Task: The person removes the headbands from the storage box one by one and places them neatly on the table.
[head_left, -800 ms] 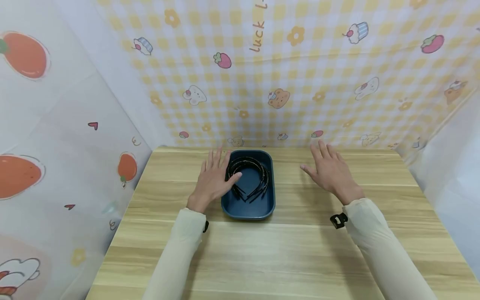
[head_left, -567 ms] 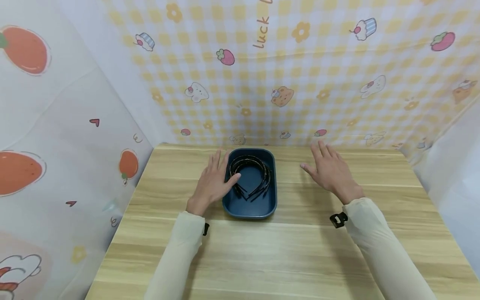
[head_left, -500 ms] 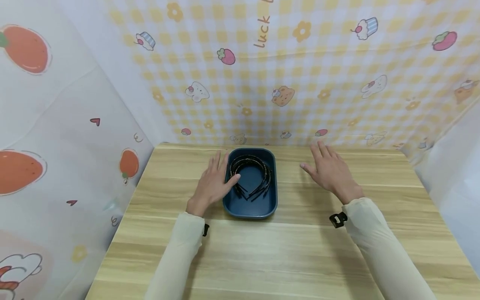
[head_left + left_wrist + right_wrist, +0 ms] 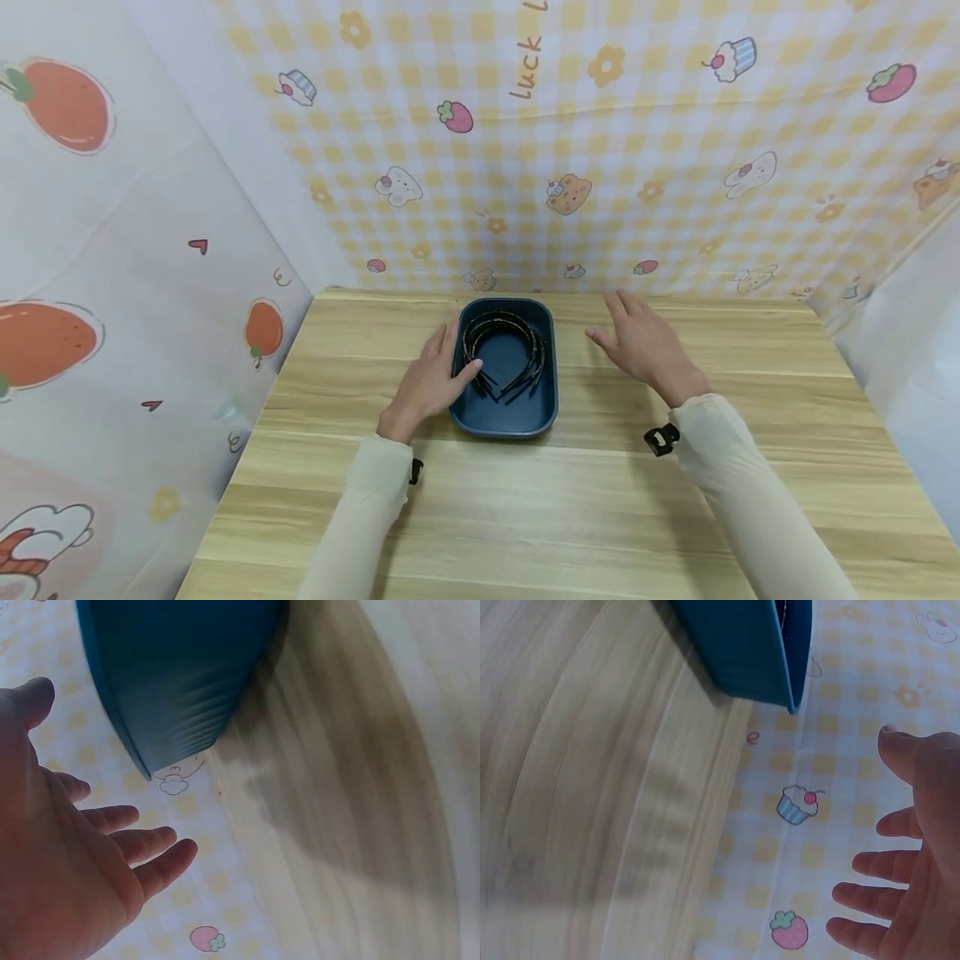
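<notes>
A dark blue rectangular bin (image 4: pixel 504 423) stands near the back of the table in the head view. Inside it lie several black headbands (image 4: pixel 501 318) with gold flecks, overlapping, their ends toward the near side. My left hand (image 4: pixel 429 382) is at the bin's left side, fingers extended and thumb over the rim; in the left wrist view that hand (image 4: pixel 67 840) shows nothing in its palm beside the bin wall (image 4: pixel 172 682). To the right of the bin, apart from it, my right hand (image 4: pixel 647 346) hovers with fingers loosely extended, holding nothing.
The wood-grain table (image 4: pixel 525 517) reaches back to a yellow checked cloth wall (image 4: pixel 495 167). A white printed sheet (image 4: pixel 180 333) bounds the left side, and a pale sheet (image 4: pixel 915 333) the right. Each wrist wears a strap with a black buckle (image 4: pixel 662 439).
My right hand has moved left, nearer the bin. My left hand has shifted slightly down, its thumb still over the bin's left rim. The head view has shifted slightly.
</notes>
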Action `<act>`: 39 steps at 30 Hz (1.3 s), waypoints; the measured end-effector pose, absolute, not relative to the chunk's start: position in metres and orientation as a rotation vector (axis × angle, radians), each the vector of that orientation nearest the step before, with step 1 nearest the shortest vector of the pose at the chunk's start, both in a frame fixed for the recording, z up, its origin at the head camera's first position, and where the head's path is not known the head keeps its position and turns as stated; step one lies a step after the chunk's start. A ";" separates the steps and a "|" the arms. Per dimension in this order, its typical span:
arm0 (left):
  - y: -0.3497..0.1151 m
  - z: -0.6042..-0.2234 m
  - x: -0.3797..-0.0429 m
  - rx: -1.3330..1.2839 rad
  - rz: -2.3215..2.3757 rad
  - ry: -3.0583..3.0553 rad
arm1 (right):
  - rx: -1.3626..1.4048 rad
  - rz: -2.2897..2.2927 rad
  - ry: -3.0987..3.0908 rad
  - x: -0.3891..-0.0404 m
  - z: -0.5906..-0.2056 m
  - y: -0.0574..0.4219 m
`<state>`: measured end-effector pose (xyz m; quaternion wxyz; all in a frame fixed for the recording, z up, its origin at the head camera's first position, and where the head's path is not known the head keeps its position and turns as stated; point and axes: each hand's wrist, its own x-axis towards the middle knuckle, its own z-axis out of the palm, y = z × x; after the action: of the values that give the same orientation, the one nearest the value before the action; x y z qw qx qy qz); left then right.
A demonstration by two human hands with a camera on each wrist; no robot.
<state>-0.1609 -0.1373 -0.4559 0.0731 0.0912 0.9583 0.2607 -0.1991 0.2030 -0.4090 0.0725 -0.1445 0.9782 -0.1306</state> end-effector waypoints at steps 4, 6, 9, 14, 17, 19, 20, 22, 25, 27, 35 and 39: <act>-0.137 -0.460 -0.159 0.269 0.824 2.862 | -0.443 -0.428 2.929 -0.200 -0.410 0.195; -0.136 -0.462 -0.159 0.276 0.846 2.859 | -0.452 -0.448 2.930 -0.201 -0.410 0.191; -0.135 -0.464 -0.160 0.282 0.861 2.855 | -0.464 -0.497 2.927 -0.203 -0.411 0.185; -0.133 -0.468 -0.160 0.245 0.867 2.840 | -0.491 -0.605 2.913 -0.207 -0.417 0.172; -0.132 -0.471 -0.160 0.213 0.888 2.828 | -0.509 -0.658 2.900 -0.209 -0.422 0.165; -0.132 -0.472 -0.160 0.201 0.906 2.822 | -0.517 -0.680 2.887 -0.210 -0.424 0.159; -0.131 -0.472 -0.160 0.194 0.910 2.820 | -0.520 -0.681 2.882 -0.211 -0.425 0.156; -0.130 -0.473 -0.160 0.184 0.908 2.820 | -0.524 -0.694 2.869 -0.211 -0.425 0.150; -0.128 -0.474 -0.159 0.178 0.893 2.826 | -0.526 -0.704 2.865 -0.213 -0.426 0.139; -0.128 -0.475 -0.158 0.171 0.882 2.830 | -0.529 -0.695 2.868 -0.215 -0.426 0.132; -0.125 -0.479 -0.158 0.146 0.890 2.835 | -0.515 -0.615 2.887 -0.220 -0.429 0.111; -0.124 -0.482 -0.158 0.140 0.880 2.844 | -0.506 -0.611 2.894 -0.222 -0.429 0.104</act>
<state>-0.1579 -0.1240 -0.4819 0.0807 0.0468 0.9511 0.2944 -0.2221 0.1037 -0.4287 0.0702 -0.1683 0.9620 -0.2032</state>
